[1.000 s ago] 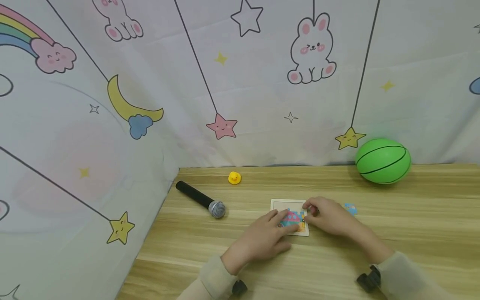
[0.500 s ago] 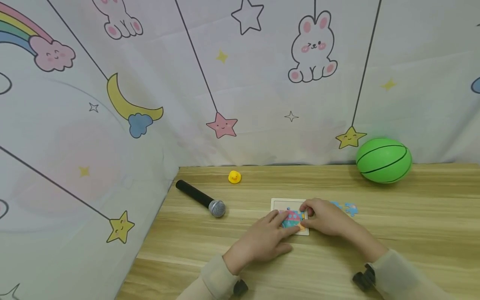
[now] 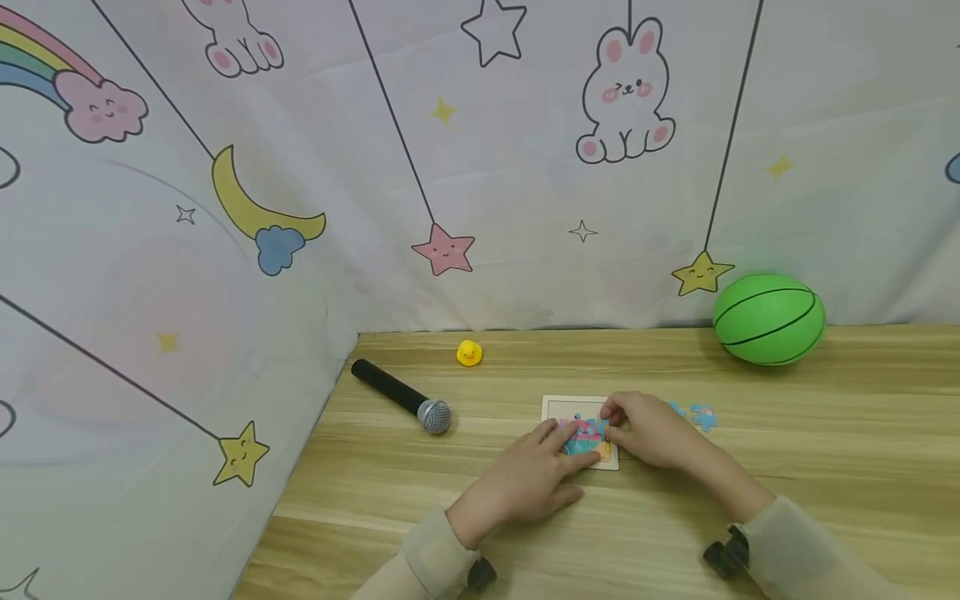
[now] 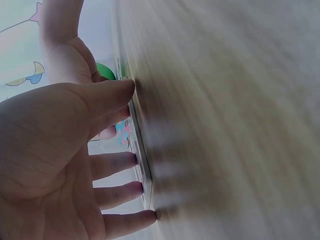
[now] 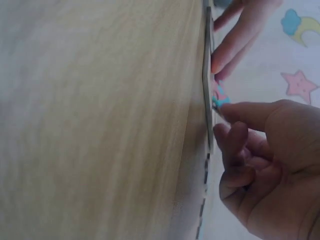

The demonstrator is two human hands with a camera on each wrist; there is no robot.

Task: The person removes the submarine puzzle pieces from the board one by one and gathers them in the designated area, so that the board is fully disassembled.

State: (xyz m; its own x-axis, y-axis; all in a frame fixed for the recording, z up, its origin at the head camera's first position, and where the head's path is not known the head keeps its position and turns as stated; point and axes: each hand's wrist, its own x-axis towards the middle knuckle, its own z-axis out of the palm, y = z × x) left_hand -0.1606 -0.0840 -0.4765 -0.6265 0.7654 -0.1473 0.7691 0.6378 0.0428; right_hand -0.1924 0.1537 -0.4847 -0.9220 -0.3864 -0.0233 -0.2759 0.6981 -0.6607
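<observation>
Puzzle tray (image 3: 570,408) lies flat on the table (image 3: 345,500), near edge running left-right, long axis hard to call. We've got the left hand (image 3: 517,479) laid on it, fingers straight, right hand (image 3: 652,429) pinching a blue piece (image 3: 603,428).

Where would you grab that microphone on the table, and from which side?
Probably by its black handle, from above, thumb and fingers across its two long sides: it is slim and straight, lies slanted on the table, and nothing covers it. The left hand looks closer. The silver mesh head is rounder and wider, so likely less handy.
</observation>
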